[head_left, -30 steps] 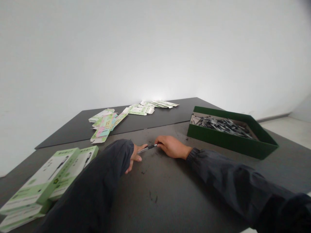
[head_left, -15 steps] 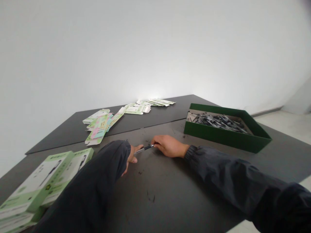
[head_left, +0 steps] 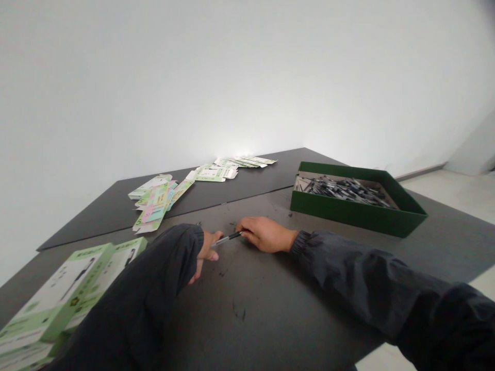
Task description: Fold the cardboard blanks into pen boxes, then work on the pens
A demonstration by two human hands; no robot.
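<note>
A slim pen (head_left: pixel 228 239) with a clear barrel and a black grip section spans the gap between my two hands, slightly above the table. Its black end meets the fingertips of my right hand (head_left: pixel 265 234), which are closed on it. The clear end runs in between the thumb and fingers of my left hand (head_left: pixel 204 251), where the rest is hidden; that hand appears to hold it loosely. To the right stands a green open box (head_left: pixel 358 219) with many similar pens (head_left: pixel 344 190) heaped inside.
Green-and-white pen cartons (head_left: pixel 58 293) are stacked at the near left, partly behind my left sleeve. Flattened cartons (head_left: pixel 154 203) lie beyond my left hand, with more flat cartons (head_left: pixel 212 172) near the wall. Dark smudges mark the grey table (head_left: pixel 247 314).
The view has shifted slightly. My right hand has eased a little to the left with the pen, and both hands stay on it.
</note>
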